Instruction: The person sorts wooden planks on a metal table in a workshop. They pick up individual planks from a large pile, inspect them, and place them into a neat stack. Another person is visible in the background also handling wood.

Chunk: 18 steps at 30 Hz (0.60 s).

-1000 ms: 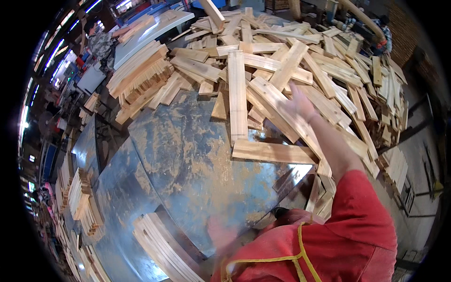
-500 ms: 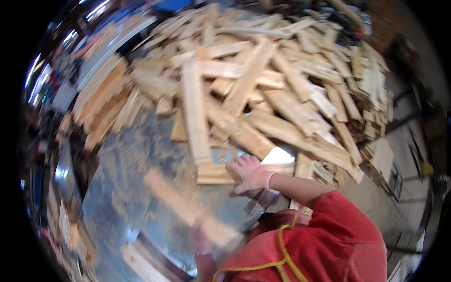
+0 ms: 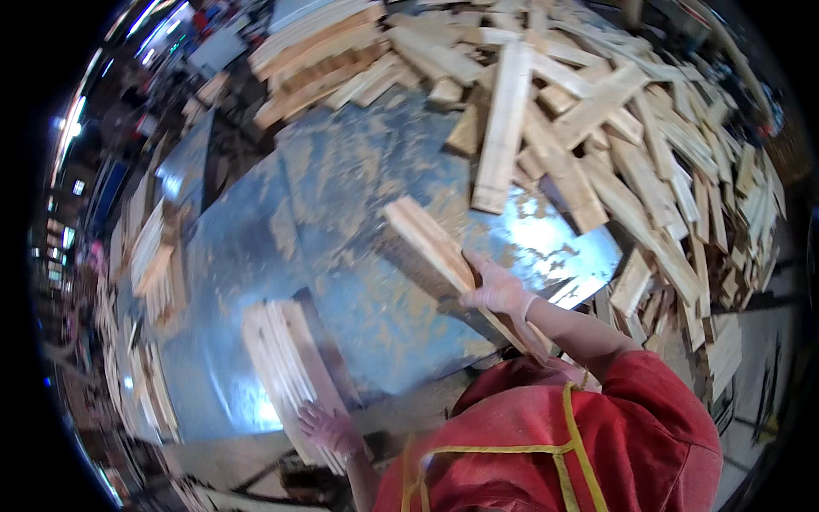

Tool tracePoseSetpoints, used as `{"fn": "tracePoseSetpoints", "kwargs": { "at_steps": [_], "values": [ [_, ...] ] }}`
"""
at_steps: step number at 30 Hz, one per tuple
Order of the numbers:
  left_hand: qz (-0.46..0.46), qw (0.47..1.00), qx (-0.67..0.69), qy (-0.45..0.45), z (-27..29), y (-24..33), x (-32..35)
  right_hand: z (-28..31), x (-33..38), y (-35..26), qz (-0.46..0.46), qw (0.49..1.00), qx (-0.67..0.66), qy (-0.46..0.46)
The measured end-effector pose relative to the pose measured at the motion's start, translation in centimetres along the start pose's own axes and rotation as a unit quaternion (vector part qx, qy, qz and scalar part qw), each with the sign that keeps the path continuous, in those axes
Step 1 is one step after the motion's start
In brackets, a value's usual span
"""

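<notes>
My gloved right hand (image 3: 496, 288) is closed on a pale wooden board (image 3: 433, 246). The board slants over the metal tabletop, its far end up and left and its near end close to my red top. Lower left, a short row of wooden boards (image 3: 280, 358) lies side by side along the front of the table. My gloved left hand (image 3: 328, 428) rests on the near end of that row, fingers spread and grasping nothing.
The blue-grey metal table (image 3: 333, 247) is dusted with sawdust. A large loose heap of boards (image 3: 627, 111) covers the far right. Neater stacks stand at the back (image 3: 320, 55) and beyond the left edge (image 3: 160, 269).
My left hand has let go of the board it was moving and now lies on the row. My right hand has taken up a board and drawn it nearer. The view has swung left.
</notes>
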<state>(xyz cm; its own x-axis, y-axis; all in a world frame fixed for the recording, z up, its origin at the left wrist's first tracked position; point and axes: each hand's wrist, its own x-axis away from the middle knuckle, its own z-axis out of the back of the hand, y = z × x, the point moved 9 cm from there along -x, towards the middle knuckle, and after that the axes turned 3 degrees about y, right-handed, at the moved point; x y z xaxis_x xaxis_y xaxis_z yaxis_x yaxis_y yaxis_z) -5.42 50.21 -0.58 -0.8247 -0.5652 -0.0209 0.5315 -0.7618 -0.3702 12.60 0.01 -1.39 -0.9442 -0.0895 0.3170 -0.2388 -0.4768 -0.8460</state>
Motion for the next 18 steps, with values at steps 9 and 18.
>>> {"fn": "tracePoseSetpoints", "kwargs": {
  "at_steps": [9, 18],
  "values": [
    [-0.172, 0.926, 0.278, -0.188, 4.7, 11.9, 1.6, -21.8, 1.5, -8.2, -0.070, 0.975, -0.207, -0.031],
    [-0.088, 0.996, 0.009, 0.031, -3.2, 3.3, -3.1, 14.6, -1.1, -0.3, 0.140, 0.864, 0.126, 0.467]
  ]
}}
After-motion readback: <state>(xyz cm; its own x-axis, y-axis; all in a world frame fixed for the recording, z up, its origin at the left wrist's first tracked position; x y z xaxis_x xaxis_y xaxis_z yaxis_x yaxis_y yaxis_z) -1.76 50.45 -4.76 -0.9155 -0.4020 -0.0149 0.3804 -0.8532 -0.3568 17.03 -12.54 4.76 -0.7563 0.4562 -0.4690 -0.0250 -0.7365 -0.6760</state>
